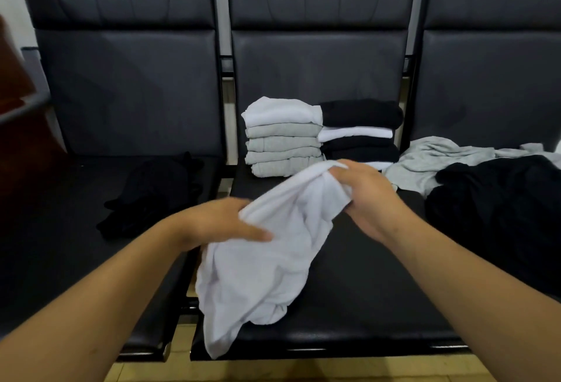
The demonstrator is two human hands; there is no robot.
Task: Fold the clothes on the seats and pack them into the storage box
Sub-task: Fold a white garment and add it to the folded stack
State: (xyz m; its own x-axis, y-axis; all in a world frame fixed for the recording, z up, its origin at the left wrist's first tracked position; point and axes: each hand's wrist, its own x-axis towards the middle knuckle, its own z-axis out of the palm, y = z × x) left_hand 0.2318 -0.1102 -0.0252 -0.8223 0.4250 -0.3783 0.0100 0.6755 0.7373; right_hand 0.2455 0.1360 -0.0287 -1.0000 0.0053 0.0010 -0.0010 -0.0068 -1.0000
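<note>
Fingers of left hand and right hand pinched the shirt mid-frame; its overhanging hem could slip off the seat.

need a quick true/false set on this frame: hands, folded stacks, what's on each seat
1. The left hand and the right hand both grip the white garment. True.
2. The left stack on the middle seat has a black item on top. False: its top item is white, with grey ones beneath.
3. A crumpled black garment lies on the left seat. True.
4. Everything on the right seat is folded. False: a grey garment and a loose black garment lie there unfolded.
5. The left stack and the right stack stand side by side. True.
</note>
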